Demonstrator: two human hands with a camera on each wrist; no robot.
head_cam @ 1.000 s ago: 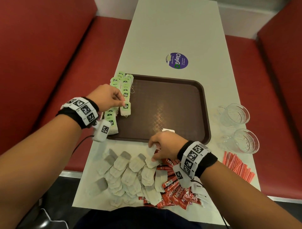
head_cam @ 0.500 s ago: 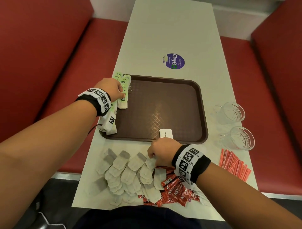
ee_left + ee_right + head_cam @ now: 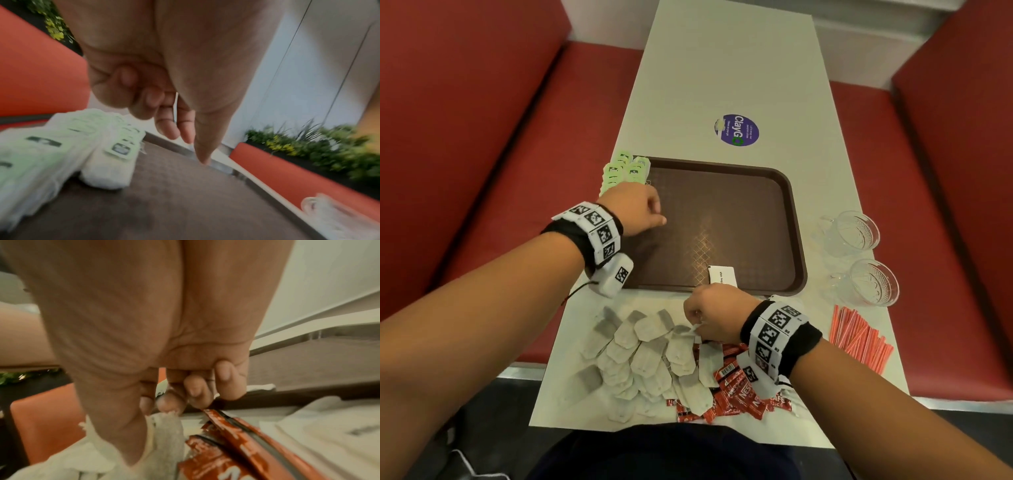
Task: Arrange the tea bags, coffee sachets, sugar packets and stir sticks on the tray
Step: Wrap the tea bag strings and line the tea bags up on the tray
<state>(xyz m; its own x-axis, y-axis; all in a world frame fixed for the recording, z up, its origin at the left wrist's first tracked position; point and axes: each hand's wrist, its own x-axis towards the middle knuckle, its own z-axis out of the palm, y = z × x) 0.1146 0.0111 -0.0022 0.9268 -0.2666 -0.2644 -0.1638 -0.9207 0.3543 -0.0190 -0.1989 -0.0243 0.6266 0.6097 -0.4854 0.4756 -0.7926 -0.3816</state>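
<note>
Right hand (image 3: 717, 313) pinching top of one tea bag (image 3: 164, 423) in loose heap (image 3: 650, 353) on table, just short of tray (image 3: 796, 219) — thumb and fingertips pressed together on paper. Left hand (image 3: 635, 209) hovering over tray's left side, fingers loosely curled, holding nothing, beside green-tagged tea bags (image 3: 625, 169). Risk, judging — strings tangling, lifting neighbours, dragging coffee sachets (image 3: 736, 394) off table edge.

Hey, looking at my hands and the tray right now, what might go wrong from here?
1. The green tea bags overhang the tray rim's left edge; your left hand beside them might knock some off.
2. Your right hand pinches one bag from the overlapping white tea bags; neighbours may drag along.
3. The glass cups could get bumped.
</note>
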